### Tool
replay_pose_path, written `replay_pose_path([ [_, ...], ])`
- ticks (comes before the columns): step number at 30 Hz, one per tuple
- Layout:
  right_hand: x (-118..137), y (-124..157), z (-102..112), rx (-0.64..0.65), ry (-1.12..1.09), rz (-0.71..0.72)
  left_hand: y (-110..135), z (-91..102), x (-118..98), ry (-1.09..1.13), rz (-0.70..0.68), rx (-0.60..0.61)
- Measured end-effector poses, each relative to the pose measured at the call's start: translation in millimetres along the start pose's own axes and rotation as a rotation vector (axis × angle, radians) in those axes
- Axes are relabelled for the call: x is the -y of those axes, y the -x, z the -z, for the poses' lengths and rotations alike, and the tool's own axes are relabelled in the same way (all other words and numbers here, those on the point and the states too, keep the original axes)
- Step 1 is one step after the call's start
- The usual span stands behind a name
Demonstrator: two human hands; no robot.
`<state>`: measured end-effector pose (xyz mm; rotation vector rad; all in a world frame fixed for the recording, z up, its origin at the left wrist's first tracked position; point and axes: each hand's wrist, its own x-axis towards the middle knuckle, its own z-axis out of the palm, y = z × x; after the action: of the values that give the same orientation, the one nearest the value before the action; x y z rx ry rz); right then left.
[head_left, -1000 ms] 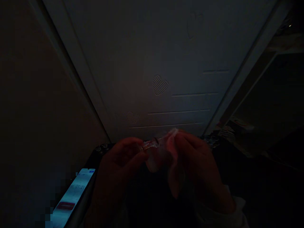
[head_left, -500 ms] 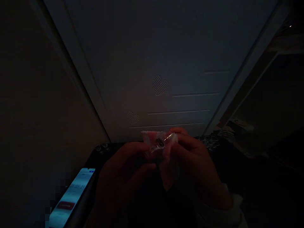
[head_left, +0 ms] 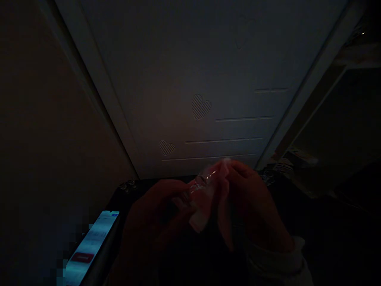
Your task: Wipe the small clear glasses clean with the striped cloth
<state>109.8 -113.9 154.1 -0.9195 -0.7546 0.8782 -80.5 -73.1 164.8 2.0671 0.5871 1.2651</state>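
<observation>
Fingers [head_left: 171, 186] of the left hand [head_left: 154, 216] are closed on the near-left end of a small clear piece [head_left: 203, 182], as far as I can read it in this dim light. Those of the right hand [head_left: 253, 210] are pinched together on a pale pink cloth [head_left: 205, 208] that wraps the piece's far-right end. Both things sit in the middle of my view, held above the far edge of a dark surface [head_left: 131, 186]. I see open room over that surface to the near right of the hands. To the near left a lit phone [head_left: 89, 246] lies along the surface's left edge, well apart from the hands. Just beyond the hands a pale flat panel [head_left: 208, 71] rises, smooth, with striped heart shapes [head_left: 201, 106] and thin level lines pressed into it. At the far right some blurred clutter [head_left: 294, 157] lies past the surface's corner; I cannot tell what it is. The clear piece looks glossy and hard and catches small glints; the cloth is soft, crumpled and hangs down towards me. The piece's long axis runs from near-left to far-right, with its far-right end tilted higher.
</observation>
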Motion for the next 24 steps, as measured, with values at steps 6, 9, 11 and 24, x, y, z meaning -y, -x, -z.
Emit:
replay_pose_path([
  [6, 0, 2, -3, -0.076, 0.0, 0.032, 0, -6.8, -1, 0.065, 0.043, 0.006],
  [9, 1, 8, -7, -0.039, 0.014, 0.026, 0, -9.0, 0, 0.043, 0.035, -0.043],
  [11, 1, 10, -10, -0.016, -0.005, 0.024, 0, -8.4, 1, 0.019, 0.003, -0.062],
  [24, 1, 14, -13, 0.08, 0.083, 0.132, -1, -10.7, -9, -0.265, -0.174, 0.0],
])
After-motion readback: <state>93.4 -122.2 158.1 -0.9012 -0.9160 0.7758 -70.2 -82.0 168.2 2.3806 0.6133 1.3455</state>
